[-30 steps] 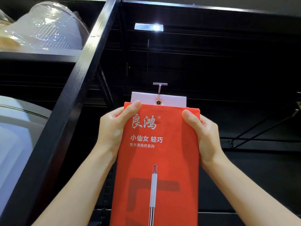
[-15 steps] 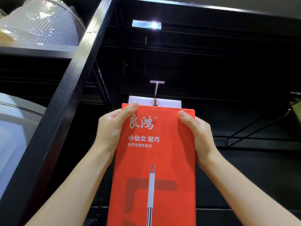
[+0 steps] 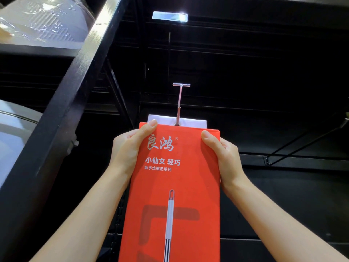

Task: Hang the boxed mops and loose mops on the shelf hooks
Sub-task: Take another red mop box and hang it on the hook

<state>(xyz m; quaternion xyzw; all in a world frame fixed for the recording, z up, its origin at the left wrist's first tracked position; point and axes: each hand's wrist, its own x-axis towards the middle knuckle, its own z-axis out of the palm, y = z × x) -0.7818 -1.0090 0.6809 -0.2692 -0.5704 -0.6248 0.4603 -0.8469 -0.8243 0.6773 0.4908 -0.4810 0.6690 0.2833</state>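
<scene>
A tall red mop box (image 3: 175,195) with white lettering and a printed mop handle stands upright in front of me. My left hand (image 3: 128,150) grips its upper left edge, thumb on the front. My right hand (image 3: 222,156) grips the upper right edge the same way. A white hang tab (image 3: 192,122) sticks up behind the box top. The metal shelf hook (image 3: 180,103) runs through the tab's hole, its flat T-shaped end pointing toward me.
A thick black shelf upright (image 3: 62,118) slants across the left. Plastic-wrapped white goods (image 3: 41,21) sit on the left shelves. An empty black wire hook (image 3: 302,144) juts out at right. A clear price-tag holder (image 3: 170,16) gleams overhead against dark back panels.
The box has slid further back along the hook, so more of the hook's rod now shows in front of the white tab. Both hands keep the same grip.
</scene>
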